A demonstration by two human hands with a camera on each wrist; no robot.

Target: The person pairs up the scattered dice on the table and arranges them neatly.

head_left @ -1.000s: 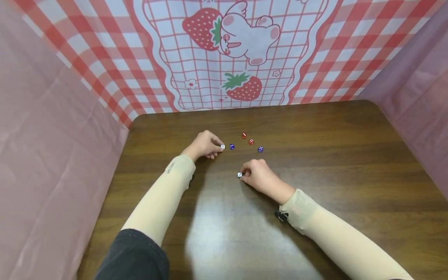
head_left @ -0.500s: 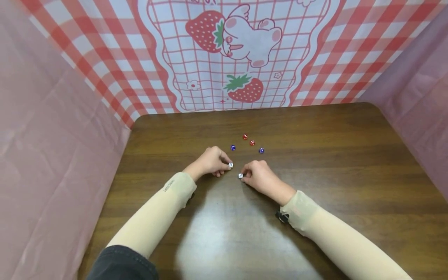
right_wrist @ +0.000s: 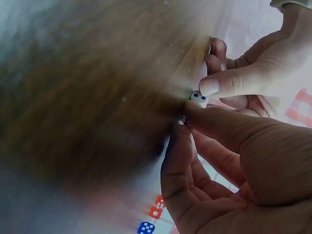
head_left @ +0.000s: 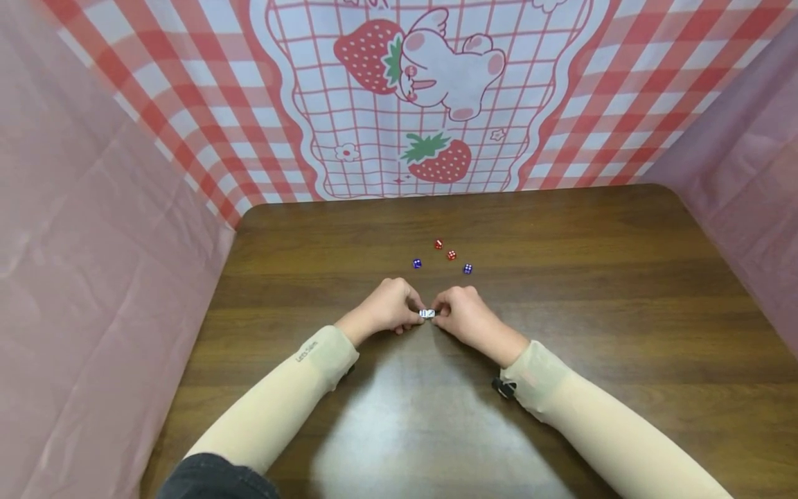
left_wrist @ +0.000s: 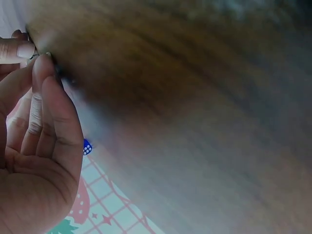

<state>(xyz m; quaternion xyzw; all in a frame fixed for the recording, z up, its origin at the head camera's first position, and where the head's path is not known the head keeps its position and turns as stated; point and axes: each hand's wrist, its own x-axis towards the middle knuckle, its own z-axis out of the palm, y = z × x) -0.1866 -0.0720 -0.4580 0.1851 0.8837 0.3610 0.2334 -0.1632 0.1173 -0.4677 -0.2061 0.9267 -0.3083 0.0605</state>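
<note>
Two white dice meet side by side on the brown table, one at each hand's fingertips. My left hand (head_left: pixel 388 305) pinches the left white die (head_left: pixel 423 314) between thumb and fingers. From the other side, my right hand (head_left: pixel 466 315) pinches the right white die (head_left: pixel 431 314). In the right wrist view, dark pips show on the left hand's white die (right_wrist: pixel 199 97), while the right thumb and finger cover most of the other one. Fingers hide nearly all of both dice in the left wrist view.
Behind the hands lie a blue die (head_left: pixel 417 263) on the left, a second blue die (head_left: pixel 468 269) on the right, and two red dice (head_left: pixel 451 255) between and farther back. A strawberry-print cloth (head_left: pixel 436 159) hangs along the far edge of the wooden table (head_left: pixel 561 263).
My left hand has carried its white die toward me and to the right, away from the blue die, until it meets the other white die. My right hand has stayed almost still.
</note>
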